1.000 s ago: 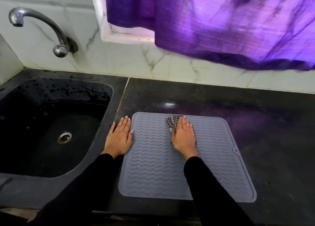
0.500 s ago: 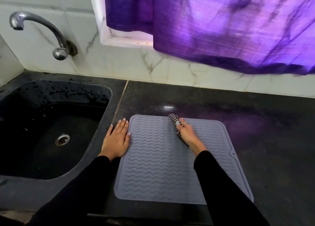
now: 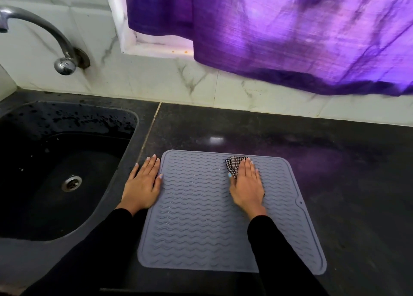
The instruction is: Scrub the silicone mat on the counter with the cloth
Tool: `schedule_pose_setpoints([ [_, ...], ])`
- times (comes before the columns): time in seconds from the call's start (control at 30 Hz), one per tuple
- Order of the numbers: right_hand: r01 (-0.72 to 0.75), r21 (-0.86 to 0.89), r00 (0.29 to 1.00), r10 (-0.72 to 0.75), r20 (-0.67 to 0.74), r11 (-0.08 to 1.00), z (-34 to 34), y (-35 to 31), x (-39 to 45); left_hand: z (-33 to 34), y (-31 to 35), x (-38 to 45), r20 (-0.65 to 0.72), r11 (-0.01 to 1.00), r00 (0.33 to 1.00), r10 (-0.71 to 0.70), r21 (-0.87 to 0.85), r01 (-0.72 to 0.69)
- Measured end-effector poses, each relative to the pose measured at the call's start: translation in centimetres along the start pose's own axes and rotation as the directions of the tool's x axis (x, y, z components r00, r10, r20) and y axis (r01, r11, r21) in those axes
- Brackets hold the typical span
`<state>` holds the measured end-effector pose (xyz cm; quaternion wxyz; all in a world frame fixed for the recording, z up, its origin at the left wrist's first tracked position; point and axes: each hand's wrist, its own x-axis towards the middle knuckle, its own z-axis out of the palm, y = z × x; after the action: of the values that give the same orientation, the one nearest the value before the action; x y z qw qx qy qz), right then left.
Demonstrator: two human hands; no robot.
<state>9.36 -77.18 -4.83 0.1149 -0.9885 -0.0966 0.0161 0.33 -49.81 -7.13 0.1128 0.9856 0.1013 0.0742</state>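
A grey silicone mat (image 3: 196,217) with wavy ridges lies flat on the dark counter. A black-and-white checked cloth (image 3: 233,166) sits on the mat's far part, mostly covered by my right hand (image 3: 247,188), which presses flat on it with the fingers pointing away from me. My left hand (image 3: 143,184) rests flat on the counter, fingers spread, its thumb touching the mat's left edge. Both forearms are in black sleeves.
A black sink (image 3: 55,173) with a metal drain (image 3: 71,183) lies left of the mat, under a metal tap (image 3: 55,45). A purple curtain (image 3: 290,32) hangs over the tiled back wall. Dark counter (image 3: 346,184) stretches to the right of the mat.
My right hand turned from edge-on to flat on the cloth and slid a little back toward me on the mat. My left hand stayed beside the mat's left edge.
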Motion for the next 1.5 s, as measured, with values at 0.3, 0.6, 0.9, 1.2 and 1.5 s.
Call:
schedule_pose_setpoints([
  [0.3, 0.024, 0.263, 0.983, -0.071, 0.172, 0.965, -2.2, 1.1, 0.9, 0.0, 0.0, 0.0, -0.013, 1.000, 1.000, -0.006, -0.019, 0.005],
  [0.6, -0.260, 0.830, 0.937, 0.338, 0.092, 0.494, -7.3, 5.1, 0.4, -0.1, -0.1, 0.1, -0.013, 0.998, 1.000, -0.022, -0.056, 0.021],
  [0.9, -0.013, -0.018, 0.996, 0.011, -0.092, 1.000, -1.0, 5.0, -3.1, 0.4, -0.5, 0.2, -0.054, 0.999, 0.999, -0.009, -0.044, 0.006],
  [1.2, -0.002, 0.346, 0.999, -0.013, 0.040, 0.938, -2.8, 6.4, -1.3, 0.2, -0.3, 0.3, -0.025, 1.000, 1.000, -0.013, -0.025, 0.012],
  [1.5, -0.197, 0.720, 0.959, 0.285, 0.000, 0.665, -6.3, 7.7, -5.4, -0.3, 0.0, 0.1, -0.014, 0.999, 1.000, -0.025, -0.044, 0.024],
])
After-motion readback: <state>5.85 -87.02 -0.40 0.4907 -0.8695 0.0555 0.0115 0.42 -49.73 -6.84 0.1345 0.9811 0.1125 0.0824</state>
